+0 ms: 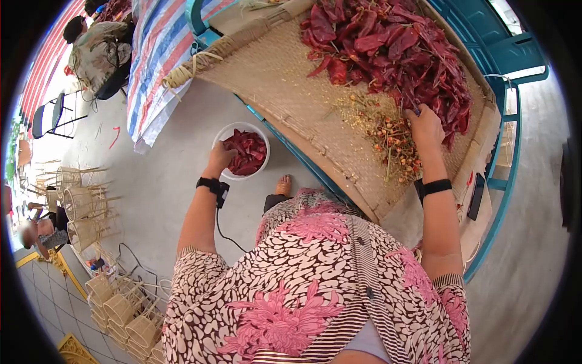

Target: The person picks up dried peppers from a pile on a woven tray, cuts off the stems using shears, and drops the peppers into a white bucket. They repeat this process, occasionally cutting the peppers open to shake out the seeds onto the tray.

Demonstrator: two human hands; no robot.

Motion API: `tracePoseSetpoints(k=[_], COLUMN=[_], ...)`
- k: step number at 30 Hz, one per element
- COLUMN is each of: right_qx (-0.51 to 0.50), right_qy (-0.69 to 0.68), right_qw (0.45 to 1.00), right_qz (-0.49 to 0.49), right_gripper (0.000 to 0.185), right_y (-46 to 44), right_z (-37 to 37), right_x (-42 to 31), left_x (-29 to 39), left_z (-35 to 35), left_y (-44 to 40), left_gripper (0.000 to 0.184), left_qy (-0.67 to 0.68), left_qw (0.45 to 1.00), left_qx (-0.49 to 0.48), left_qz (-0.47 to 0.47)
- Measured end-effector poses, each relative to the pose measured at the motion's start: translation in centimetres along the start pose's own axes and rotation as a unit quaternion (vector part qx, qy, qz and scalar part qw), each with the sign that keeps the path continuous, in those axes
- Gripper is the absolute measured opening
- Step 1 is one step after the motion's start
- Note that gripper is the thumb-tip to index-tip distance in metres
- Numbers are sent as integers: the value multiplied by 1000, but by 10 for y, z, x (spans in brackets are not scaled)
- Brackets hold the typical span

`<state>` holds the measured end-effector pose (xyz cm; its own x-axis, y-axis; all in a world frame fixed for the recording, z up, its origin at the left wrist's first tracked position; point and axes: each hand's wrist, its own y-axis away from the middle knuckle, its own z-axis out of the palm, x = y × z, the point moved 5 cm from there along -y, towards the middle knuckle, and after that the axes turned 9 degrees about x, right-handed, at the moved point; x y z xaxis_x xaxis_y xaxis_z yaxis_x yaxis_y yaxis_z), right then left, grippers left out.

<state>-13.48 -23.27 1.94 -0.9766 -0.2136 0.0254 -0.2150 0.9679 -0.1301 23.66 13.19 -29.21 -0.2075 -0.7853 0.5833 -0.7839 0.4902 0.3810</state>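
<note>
My left hand (222, 157) is at the left rim of a white bucket (267, 159), thumb apart from the fingers, some fingertips hidden. Dried red chili peppers (247, 159) lie in the bucket under it. My right hand (426, 126) is closed at the lower edge of a big heap of dried red chili peppers (394, 42). A small dark-blue bit shows at its fingertips; I cannot make out what it is. Beside this hand, cut-off pepper stems and caps (388, 136) with loose yellow seeds lie on a large woven bamboo tray (267, 79).
A teal metal frame (515, 151) holds the tray. Striped plastic sheeting (154, 67) hangs at the upper left. Bamboo baskets (118, 306) stand at the lower left, near a cable (134, 258). A folding chair (57, 115) and a seated person (100, 54) are farther back.
</note>
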Motion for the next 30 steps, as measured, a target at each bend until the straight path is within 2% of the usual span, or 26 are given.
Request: tracePoseSetpoints(k=[2,4,7,10,12,14,15,17,19,20,21,22,23,29,30], right_qx=[-33,2,18,8,4,7,15,34,19,14,3,-7,-18,-86,-97], right_qy=[19,11,-7,-54,-104,-164,-189,-236,-280,-300,-326,-352,-377,-392,-403], right_qw=[999,1000,1000,998,994,986,982,971,960,953,944,934,923,903,899], right_qz=[5,8,20,39,42,35,26,8,-13,-22,-38,-55,-71,-150,-144], right_gripper=[42,42,39,37,36,35,34,31,27,24,23,21,19,17,18], right_y=[-1,-1,2,3,7,15,21,39,59,68,75,81,86,111,112], right_z=[6,11,8,-9,-21,-34,-42,-59,-76,-83,-86,-89,-93,-103,-103], right_x=[0,1,0,4,9,13,12,3,-11,-16,-21,-26,-30,-40,-38], left_x=[-15,-30,-26,7,67,124,152,208,255,279,298,316,334,379,378], left_z=[20,30,15,-34,-84,-122,-133,-149,-147,-141,-134,-124,-116,-78,-71], left_y=[-10,-20,-15,4,47,90,110,150,179,194,203,213,220,238,234], left_gripper=[52,57,59,50,36,29,27,22,17,17,26,32,42,56,54], left_qy=[28,67,53,302,385,348,340,327,273,283,235,222,194,90,109], left_qw=[1000,998,990,940,893,862,859,847,850,859,838,843,807,773,787], left_qx=[2,13,131,125,234,339,342,346,272,222,189,141,125,102,60], left_qz=[4,10,-18,-96,6,142,174,238,358,364,454,469,543,620,604])
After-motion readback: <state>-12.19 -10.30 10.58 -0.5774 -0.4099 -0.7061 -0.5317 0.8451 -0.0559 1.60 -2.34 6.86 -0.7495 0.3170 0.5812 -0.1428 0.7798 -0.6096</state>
